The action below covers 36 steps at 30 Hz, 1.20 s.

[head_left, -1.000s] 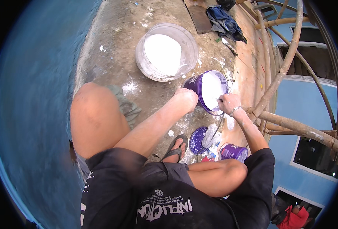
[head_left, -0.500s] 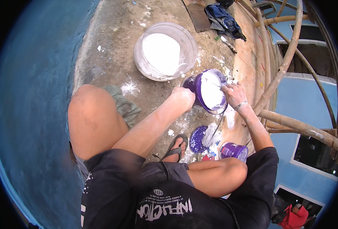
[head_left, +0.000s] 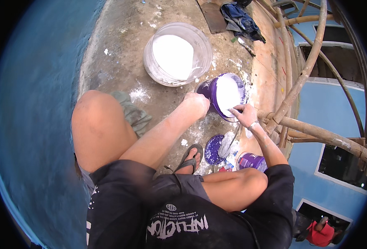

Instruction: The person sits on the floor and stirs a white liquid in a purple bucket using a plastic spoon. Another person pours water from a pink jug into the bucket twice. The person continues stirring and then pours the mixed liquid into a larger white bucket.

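A purple bucket (head_left: 210, 92) of white paste tilts toward me, its mouth facing right. Against its left side, my left hand (head_left: 198, 103) is closed and appears to grip it, though the fingertips are hidden. My right hand (head_left: 246, 116) is at the near right rim, with thumb and fingers pinched together over the white paste (head_left: 228, 93). What the pinch holds, if anything, I cannot make out. Beyond the bucket stands a large translucent tub (head_left: 204, 54) with white material in it.
Near my sandalled foot lie a speckled purple lid (head_left: 212, 149), crumpled plastic (head_left: 228, 145) and another purple bucket (head_left: 251, 161). Bamboo poles (head_left: 307, 74) run along the right. A blue wall (head_left: 34, 124) rises at left. Farther off lie a scraper-like tool (head_left: 246, 46) and dark cloth (head_left: 241, 20).
My right hand has moved from the bucket's right rim toward me and slightly left, to its near edge. The left hand stays at the bucket's side.
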Motion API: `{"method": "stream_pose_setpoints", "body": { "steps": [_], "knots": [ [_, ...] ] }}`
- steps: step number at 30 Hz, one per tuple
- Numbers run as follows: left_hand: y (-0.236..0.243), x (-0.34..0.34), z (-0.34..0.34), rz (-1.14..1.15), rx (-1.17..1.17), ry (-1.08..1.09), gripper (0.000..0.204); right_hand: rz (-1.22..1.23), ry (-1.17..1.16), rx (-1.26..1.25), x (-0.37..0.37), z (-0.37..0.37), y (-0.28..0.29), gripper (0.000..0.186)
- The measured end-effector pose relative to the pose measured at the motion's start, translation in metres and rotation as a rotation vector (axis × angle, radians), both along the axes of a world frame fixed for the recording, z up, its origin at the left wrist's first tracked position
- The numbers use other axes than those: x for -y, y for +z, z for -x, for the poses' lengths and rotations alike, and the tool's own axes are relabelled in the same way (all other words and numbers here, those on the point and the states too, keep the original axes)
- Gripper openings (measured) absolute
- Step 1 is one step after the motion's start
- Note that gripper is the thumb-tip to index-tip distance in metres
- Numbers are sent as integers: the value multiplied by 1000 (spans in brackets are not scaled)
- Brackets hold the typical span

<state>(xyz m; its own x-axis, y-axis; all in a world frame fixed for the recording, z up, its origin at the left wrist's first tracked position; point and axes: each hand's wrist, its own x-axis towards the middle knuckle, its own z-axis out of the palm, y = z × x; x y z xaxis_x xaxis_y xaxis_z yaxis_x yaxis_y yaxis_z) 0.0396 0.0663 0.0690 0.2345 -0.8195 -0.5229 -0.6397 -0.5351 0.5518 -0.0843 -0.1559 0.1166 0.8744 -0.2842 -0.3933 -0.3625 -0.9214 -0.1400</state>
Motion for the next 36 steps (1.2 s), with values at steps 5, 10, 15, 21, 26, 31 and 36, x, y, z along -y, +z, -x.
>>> {"method": "stream_pose_setpoints", "body": {
  "steps": [5, 10, 15, 21, 26, 31, 36],
  "knots": [
    [4, 1, 1, -32, -23, -30, 37, 63, -88, 92, 7, 4, 37, 27],
    [6, 1, 0, -63, -49, -43, 37, 445, 449, 196, 4, -3, 60, 14],
    [2, 2, 3, -27, -4, -59, 36, 639, 638, 91, 16, -29, 20, 26],
    [2, -2, 6, -59, -37, 26, 36, 453, 451, -226, 1, -24, -2, 16],
    [-1, -8, 0, 14, -31, 16, 35, 136, 230, -181, -7, -11, 3, 27],
    [-2, -4, 0, -7, -17, 22, 35, -323, -265, 39, 7, -4, 17, 24],
    [-1, 0, -2, -26, -6, 1, 35, 136, -50, 170, 5, 13, 76, 24]
  ]
}}
